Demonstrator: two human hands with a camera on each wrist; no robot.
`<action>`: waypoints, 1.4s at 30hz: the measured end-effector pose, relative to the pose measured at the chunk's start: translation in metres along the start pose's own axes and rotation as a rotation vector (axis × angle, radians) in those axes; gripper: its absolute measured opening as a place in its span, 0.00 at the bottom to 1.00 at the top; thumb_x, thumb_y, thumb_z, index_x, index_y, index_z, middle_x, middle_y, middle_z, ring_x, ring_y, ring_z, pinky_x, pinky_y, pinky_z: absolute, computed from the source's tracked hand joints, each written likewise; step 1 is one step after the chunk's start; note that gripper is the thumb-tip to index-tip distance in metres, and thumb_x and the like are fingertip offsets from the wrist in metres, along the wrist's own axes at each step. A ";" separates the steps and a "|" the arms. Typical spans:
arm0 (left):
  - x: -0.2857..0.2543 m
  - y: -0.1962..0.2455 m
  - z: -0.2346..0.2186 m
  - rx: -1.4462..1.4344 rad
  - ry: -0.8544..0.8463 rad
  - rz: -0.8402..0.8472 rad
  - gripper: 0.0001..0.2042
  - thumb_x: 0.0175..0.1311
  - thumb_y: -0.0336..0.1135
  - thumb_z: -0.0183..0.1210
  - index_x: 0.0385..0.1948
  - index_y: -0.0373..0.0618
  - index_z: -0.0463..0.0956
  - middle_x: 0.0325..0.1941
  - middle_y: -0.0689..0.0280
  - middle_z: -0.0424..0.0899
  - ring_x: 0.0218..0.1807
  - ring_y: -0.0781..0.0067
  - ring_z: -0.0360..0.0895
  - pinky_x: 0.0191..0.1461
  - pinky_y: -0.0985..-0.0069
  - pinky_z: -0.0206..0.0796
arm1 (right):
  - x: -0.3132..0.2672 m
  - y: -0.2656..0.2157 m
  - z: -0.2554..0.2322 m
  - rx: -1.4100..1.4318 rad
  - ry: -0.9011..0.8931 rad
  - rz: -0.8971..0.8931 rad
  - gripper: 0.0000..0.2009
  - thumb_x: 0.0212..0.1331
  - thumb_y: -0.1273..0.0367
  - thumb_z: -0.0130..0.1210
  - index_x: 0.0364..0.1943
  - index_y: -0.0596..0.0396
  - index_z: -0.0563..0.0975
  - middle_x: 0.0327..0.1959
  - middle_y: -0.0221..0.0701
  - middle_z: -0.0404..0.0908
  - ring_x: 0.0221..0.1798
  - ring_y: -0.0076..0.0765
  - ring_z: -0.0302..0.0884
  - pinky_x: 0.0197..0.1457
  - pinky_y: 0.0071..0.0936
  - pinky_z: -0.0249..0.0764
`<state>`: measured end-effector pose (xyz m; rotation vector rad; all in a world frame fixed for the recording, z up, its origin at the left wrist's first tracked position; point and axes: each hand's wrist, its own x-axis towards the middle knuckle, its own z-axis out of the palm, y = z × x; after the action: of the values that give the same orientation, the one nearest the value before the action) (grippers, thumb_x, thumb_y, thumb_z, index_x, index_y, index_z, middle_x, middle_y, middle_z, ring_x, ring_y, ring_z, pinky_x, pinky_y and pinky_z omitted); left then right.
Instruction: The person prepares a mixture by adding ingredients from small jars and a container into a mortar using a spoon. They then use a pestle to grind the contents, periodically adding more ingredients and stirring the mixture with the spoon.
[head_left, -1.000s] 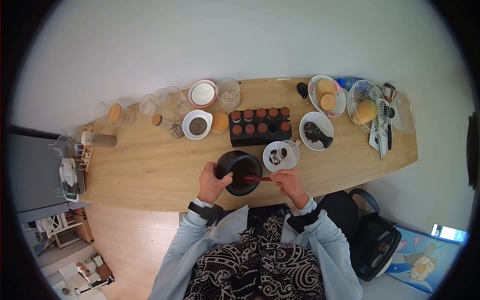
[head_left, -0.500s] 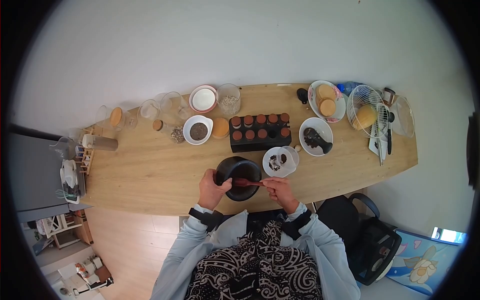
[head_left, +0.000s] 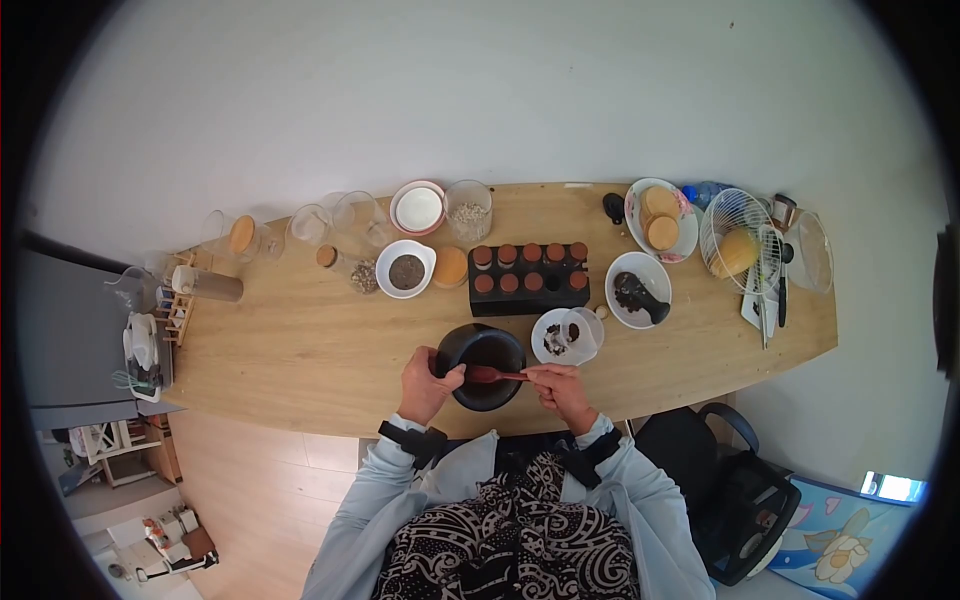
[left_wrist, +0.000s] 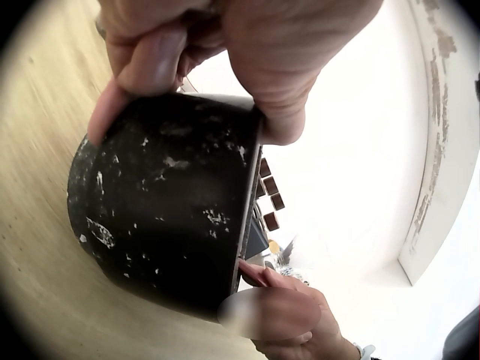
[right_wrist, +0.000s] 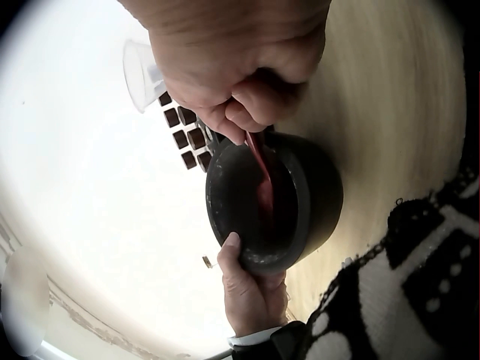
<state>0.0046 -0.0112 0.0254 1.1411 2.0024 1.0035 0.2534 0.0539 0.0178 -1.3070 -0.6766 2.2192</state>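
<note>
A dark stone mortar (head_left: 455, 345) stands near the front edge of the table, its black outside wall (left_wrist: 165, 202) marked with pale scuffs. My left hand (head_left: 424, 386) grips its left side, the thumb over the rim and the fingers against the outer wall. With my right hand (head_left: 562, 393) I hold a red spoon (head_left: 484, 374) by its handle. The spoon's head (right_wrist: 265, 199) reaches down inside the mortar. Just behind my right hand is a small white bowl (head_left: 540, 343) with dark bits, a clear cup (head_left: 585, 340) overlapping it.
Behind the mortar stands a black rack (head_left: 530, 300) of brown-capped jars. A white bowl holds a dark pestle (head_left: 640, 298). To the left are a bowl of dark grains (head_left: 406, 270) and several glass jars. A wire basket (head_left: 735, 215) and knife (head_left: 782, 300) lie right.
The spoon has shifted about inside the mortar, moving slightly left, with my right hand following. The left hand keeps its grip on the mortar. The head view has tilted a little.
</note>
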 end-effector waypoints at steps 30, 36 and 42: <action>0.007 -0.024 -0.006 -0.160 -0.032 -0.115 0.18 0.50 0.38 0.69 0.32 0.33 0.73 0.22 0.64 0.77 0.26 0.77 0.71 0.31 0.78 0.66 | -0.101 -0.096 -0.055 -0.141 0.481 -0.482 0.07 0.59 0.73 0.56 0.37 0.63 0.80 0.14 0.18 0.62 0.12 0.12 0.53 0.13 0.15 0.48; 0.006 -0.022 -0.006 -0.156 -0.032 -0.121 0.18 0.50 0.38 0.69 0.32 0.33 0.73 0.22 0.64 0.76 0.26 0.78 0.72 0.31 0.78 0.66 | -0.099 -0.090 -0.038 -1.017 0.445 -1.119 0.08 0.54 0.76 0.60 0.39 0.63 0.81 0.14 0.28 0.68 0.14 0.22 0.64 0.17 0.27 0.59; 0.006 -0.018 -0.006 -0.172 -0.017 -0.120 0.18 0.49 0.38 0.69 0.32 0.33 0.74 0.22 0.65 0.76 0.25 0.78 0.71 0.30 0.78 0.66 | -0.112 -0.092 -0.028 -1.484 0.392 -1.236 0.12 0.49 0.79 0.61 0.40 0.63 0.81 0.15 0.32 0.71 0.14 0.36 0.67 0.18 0.32 0.62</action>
<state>-0.0108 -0.0140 0.0125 0.9247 1.9063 1.0770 0.3407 0.0601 0.1365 -1.1100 -2.2729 0.2384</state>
